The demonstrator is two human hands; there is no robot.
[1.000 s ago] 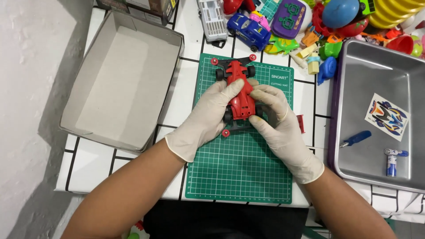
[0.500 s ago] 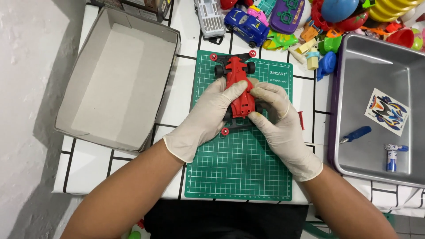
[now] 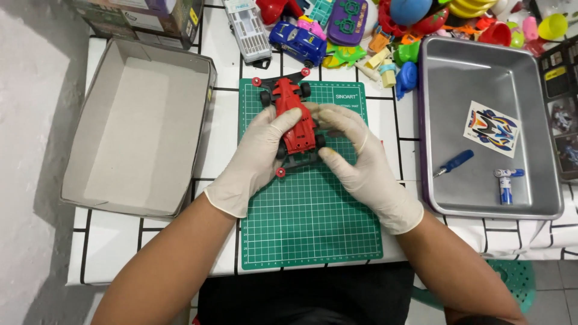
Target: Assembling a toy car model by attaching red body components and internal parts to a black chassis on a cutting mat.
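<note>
A small red toy race car (image 3: 294, 122) with black wheels and red rollers lies on a green cutting mat (image 3: 310, 222). Both hands wear white gloves. My left hand (image 3: 256, 157) grips the car's left side, its thumb lying over the red body. My right hand (image 3: 355, 157) presses against the car's right side, fingers curled at its rear. The car's nose points away from me, toward the mat's far edge.
An empty open cardboard box (image 3: 135, 126) sits to the left. To the right, a metal tray (image 3: 481, 78) holds a sticker sheet (image 3: 492, 128), a blue screwdriver (image 3: 454, 163) and a small battery (image 3: 504, 186). Several colourful toys (image 3: 361, 30) crowd the table's far edge.
Both hands stay on the car, with only slight shifts of the fingers. The view has drifted a little, so everything sits a bit lower in frame.
</note>
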